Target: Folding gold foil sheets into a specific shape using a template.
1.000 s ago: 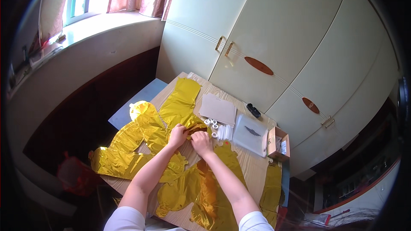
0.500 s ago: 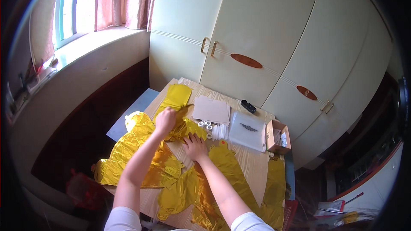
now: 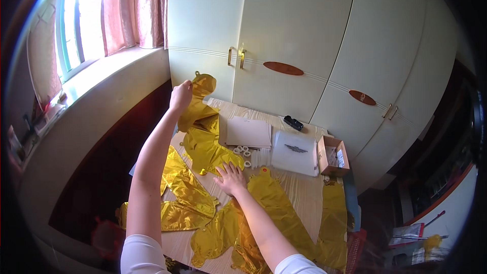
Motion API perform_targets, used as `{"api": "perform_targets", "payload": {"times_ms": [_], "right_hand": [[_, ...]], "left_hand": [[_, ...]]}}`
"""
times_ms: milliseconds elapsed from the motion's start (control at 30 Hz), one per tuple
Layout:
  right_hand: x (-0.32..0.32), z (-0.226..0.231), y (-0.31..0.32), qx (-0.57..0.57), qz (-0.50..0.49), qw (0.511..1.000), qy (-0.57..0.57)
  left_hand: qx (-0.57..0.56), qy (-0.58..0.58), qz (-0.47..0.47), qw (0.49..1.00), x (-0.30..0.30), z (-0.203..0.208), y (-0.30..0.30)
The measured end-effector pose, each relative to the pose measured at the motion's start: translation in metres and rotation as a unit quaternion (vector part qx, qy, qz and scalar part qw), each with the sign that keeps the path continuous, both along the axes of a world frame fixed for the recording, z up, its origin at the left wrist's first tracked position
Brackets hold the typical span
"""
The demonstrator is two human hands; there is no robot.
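Note:
My left hand (image 3: 181, 96) is raised over the table's far left, its fingers closed on the edge of a flat gold foil balloon (image 3: 205, 142). The upper part of this balloon hangs bent and twisted from that grip. Its lower end lies on the wooden table, under the fingertips of my right hand (image 3: 231, 178), which is flat with its fingers spread. Another deflated foil balloon (image 3: 188, 193) lies crumpled beside my left forearm. More gold foil (image 3: 271, 203) spreads under and right of my right forearm, and a further flat piece (image 3: 334, 223) lies along the right edge.
Behind my right hand are grey-beige cards (image 3: 248, 132), small white rolls (image 3: 242, 150), thin clear strips (image 3: 262, 158) and clear plastic bags (image 3: 294, 152). A black object (image 3: 292, 123) lies at the back. An open wooden box (image 3: 332, 156) stands right; cream cupboards (image 3: 294, 20) rise behind.
My left hand has moved up and away to the far left, lifting and unfolding the foil balloon. My right hand stays in nearly the same place, its fingers now on the balloon's lower end.

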State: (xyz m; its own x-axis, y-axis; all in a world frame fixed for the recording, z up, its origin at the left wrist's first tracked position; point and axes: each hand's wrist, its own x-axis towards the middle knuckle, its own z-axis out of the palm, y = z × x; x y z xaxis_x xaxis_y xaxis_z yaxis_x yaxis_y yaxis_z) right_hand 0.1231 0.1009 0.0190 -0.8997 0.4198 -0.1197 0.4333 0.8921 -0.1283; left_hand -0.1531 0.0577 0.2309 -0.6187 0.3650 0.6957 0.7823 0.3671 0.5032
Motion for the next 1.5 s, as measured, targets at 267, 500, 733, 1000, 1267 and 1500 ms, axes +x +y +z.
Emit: {"api": "perform_targets", "payload": {"times_ms": [267, 500, 733, 1000, 1267, 1500], "right_hand": [[-0.001, 0.000, 0.002, -0.011, 0.001, 1.000, 0.011], [-0.002, -0.009, 0.002, -0.010, 0.003, 0.999, 0.035], [-0.003, -0.012, 0.001, 0.000, 0.005, 0.999, 0.039], [0.007, -0.039, 0.014, -0.014, 0.029, 0.967, 0.253], [0.130, 0.040, -0.096, -0.874, -0.051, 0.382, 0.297], [0.245, 0.052, -0.121, -0.950, -0.019, 0.171, 0.261]], "left_hand": [[0.081, 0.078, -0.008, 0.994, 0.002, 0.039, 0.005], [0.054, 0.186, -0.050, 0.980, 0.007, 0.063, -0.011], [0.239, 0.209, -0.049, 0.947, 0.031, 0.098, -0.036], [-0.042, 0.419, -0.145, 0.895, 0.175, 0.067, -0.085], [-0.224, 0.427, -0.222, 0.847, 0.318, -0.032, -0.192], [-0.301, 0.281, -0.356, 0.839, 0.394, -0.104, -0.237]]}}
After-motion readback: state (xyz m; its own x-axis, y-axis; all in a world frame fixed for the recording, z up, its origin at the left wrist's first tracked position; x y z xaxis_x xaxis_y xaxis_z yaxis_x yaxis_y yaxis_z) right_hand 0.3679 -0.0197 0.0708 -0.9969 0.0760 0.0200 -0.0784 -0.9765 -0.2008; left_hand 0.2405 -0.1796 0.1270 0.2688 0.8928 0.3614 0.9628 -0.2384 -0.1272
